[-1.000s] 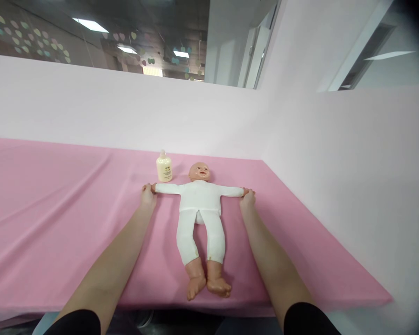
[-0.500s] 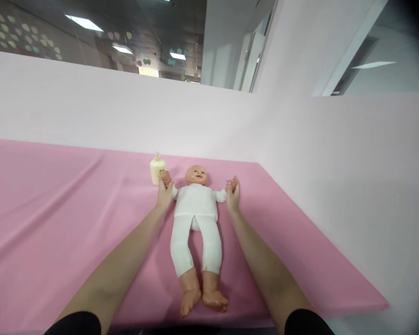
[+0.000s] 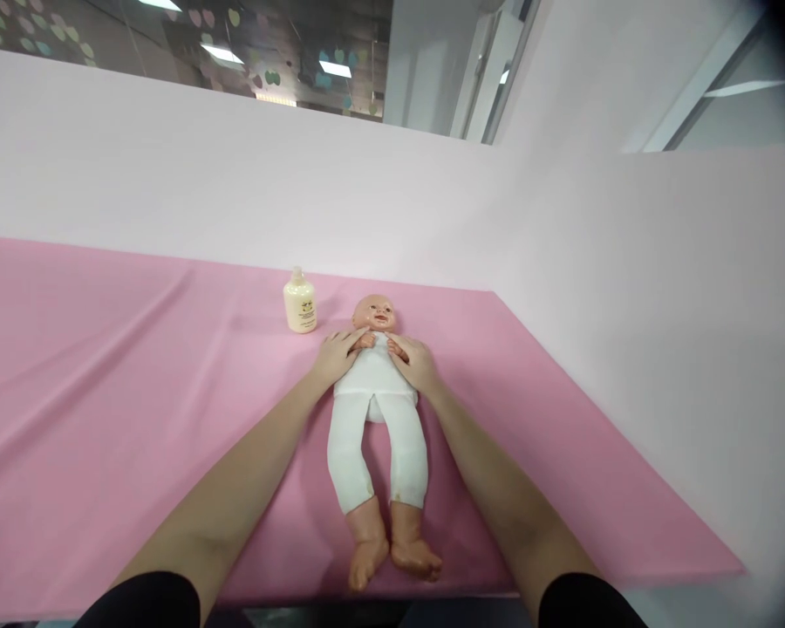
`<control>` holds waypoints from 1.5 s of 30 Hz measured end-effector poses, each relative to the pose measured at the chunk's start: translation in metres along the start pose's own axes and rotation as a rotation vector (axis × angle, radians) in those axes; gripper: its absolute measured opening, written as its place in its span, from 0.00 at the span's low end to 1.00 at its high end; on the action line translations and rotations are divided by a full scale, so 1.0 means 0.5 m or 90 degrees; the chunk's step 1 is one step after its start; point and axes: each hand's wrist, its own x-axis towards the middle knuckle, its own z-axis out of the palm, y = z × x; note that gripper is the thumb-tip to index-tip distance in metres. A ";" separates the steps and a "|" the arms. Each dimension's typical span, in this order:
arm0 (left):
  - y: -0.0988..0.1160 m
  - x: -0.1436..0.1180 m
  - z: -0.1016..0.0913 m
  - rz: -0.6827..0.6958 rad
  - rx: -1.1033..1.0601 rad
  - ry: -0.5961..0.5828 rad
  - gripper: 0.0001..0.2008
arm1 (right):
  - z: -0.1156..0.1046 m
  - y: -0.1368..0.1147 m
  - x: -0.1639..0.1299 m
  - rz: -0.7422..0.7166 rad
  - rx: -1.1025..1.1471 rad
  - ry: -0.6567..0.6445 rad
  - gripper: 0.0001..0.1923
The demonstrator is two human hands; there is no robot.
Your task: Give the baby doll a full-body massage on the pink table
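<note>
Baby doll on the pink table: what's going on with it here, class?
A person has both hands on a baby doll lying face up on a pink tablecloth. The left hand and right hand each hold one of the doll's arms, folded in over its chest, with the doll's small hands meeting just below its chin. The doll wears a white suit and its legs lie straight. A cream bottle stands upright beside the doll's head, untouched.
</note>
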 end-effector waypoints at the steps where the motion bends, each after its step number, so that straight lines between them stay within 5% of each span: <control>1: 0.001 -0.001 -0.002 0.000 -0.004 0.000 0.23 | 0.000 0.001 -0.001 0.000 0.004 0.000 0.21; 6: -0.001 -0.012 -0.011 -0.063 -0.120 0.116 0.22 | 0.005 0.019 -0.007 0.048 0.135 0.097 0.23; 14: -0.082 -0.014 -0.011 -0.398 -0.548 0.466 0.17 | -0.003 0.117 -0.001 0.337 0.430 0.462 0.28; 18: -0.130 -0.009 0.000 -0.534 -0.673 0.547 0.12 | -0.001 0.186 -0.008 0.527 0.563 0.586 0.23; 22: -0.148 -0.007 0.009 -0.534 -0.686 0.531 0.10 | 0.012 0.225 -0.014 0.548 0.575 0.585 0.14; 29: -0.141 -0.006 0.001 -0.544 -0.686 0.509 0.13 | 0.018 0.228 -0.014 0.528 0.543 0.569 0.18; 33: -0.123 -0.009 -0.008 -0.503 -0.645 0.477 0.19 | 0.004 0.189 -0.011 0.486 0.510 0.535 0.28; 37: -0.076 -0.016 -0.016 -0.331 -0.523 0.437 0.18 | -0.007 0.115 -0.008 0.296 0.378 0.435 0.29; 42: -0.005 -0.022 -0.022 -0.041 -0.262 0.151 0.20 | -0.008 0.040 -0.011 0.039 0.184 0.169 0.25; 45: 0.013 -0.021 -0.021 0.052 -0.121 0.009 0.22 | -0.008 0.019 -0.012 -0.055 0.056 0.001 0.24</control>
